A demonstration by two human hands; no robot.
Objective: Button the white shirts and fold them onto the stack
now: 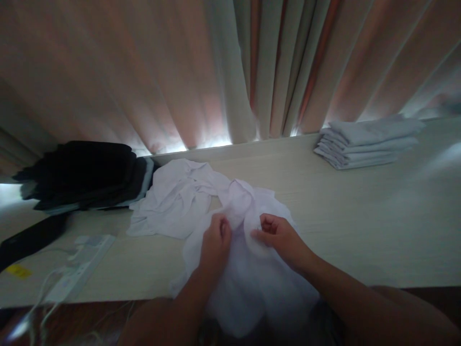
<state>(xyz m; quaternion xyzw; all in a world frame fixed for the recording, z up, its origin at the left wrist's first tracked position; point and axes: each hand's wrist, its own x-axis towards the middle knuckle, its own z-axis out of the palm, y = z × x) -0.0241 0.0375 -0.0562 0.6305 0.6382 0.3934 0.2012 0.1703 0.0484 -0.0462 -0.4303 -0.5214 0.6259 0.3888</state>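
A white shirt (245, 269) spreads over the near edge of the table and hangs down toward my lap. What looks like its collar lies between my two hands. My left hand (216, 238) is closed on the cloth to the left of the collar, thumb against the curled fingers. On the other side, my right hand (283, 238) pinches the edge of the shirt between thumb and fingers. Another crumpled white garment (175, 199) lies just beyond my left hand, against the shirt.
A neat stack of folded white clothes (370, 144) sits at the back right. Dark folded clothes (86, 168) are piled at the back left. Nearer stands a white power strip (79, 266) with cables, beside a black object (32, 240). Curtains (162, 72) hang behind the table (360, 221).
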